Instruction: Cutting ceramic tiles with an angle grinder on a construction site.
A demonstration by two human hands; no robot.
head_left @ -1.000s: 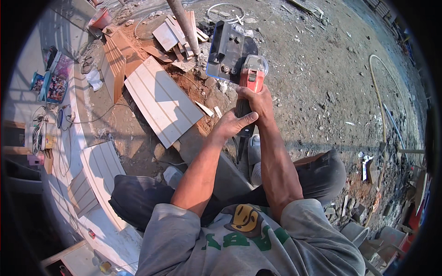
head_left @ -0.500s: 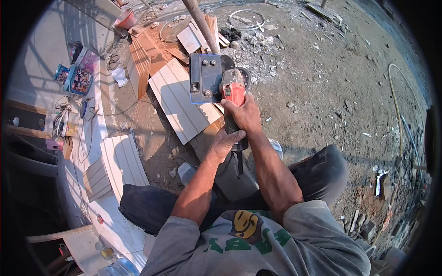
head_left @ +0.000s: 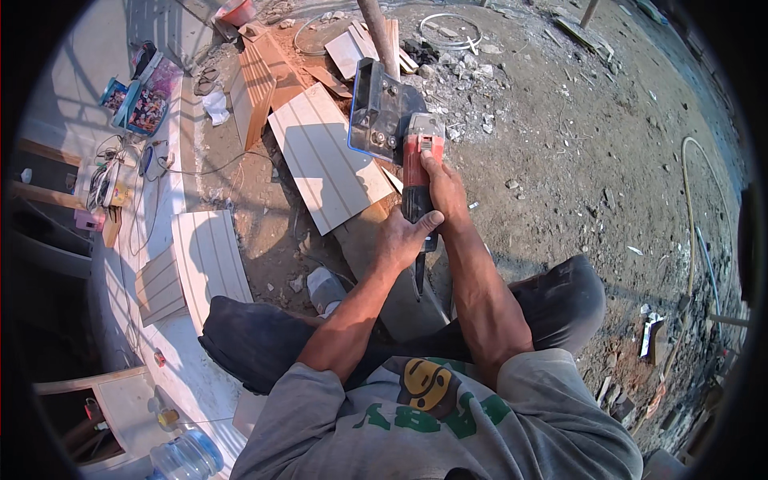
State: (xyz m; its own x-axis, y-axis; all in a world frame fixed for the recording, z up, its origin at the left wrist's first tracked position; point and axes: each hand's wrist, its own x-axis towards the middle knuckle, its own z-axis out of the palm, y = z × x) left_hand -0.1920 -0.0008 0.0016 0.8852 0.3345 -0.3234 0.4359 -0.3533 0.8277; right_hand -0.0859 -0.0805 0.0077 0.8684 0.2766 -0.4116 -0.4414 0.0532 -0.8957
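A red and black angle grinder point(head_left: 413, 164) is held up in front of me, its dark flat base plate point(head_left: 376, 110) tilted at the far end. My right hand point(head_left: 448, 192) wraps the grinder's body from the right, thumb near the switch on top. My left hand point(head_left: 400, 238) grips the black rear handle part from the left. The cutting disc cannot be made out. Below and left of the plate lies a cream grooved tile point(head_left: 332, 180), with the tool's shadow on it; the grinder is apart from it.
Brown tiles point(head_left: 254, 100) lean beyond it at left. More cut tiles point(head_left: 210, 252) lie by my left knee. Tubs of small bits point(head_left: 142, 112), a cable tangle point(head_left: 102, 178) and a water bottle point(head_left: 188, 456) stand left. A wooden pole point(head_left: 376, 28) rises ahead; a hose point(head_left: 690, 200) runs along the right.
The grinder has turned in my hands: its base plate, seen flat before, is now tilted, and the disc is no longer visible. Both hands have moved slightly up and right, keeping their grip.
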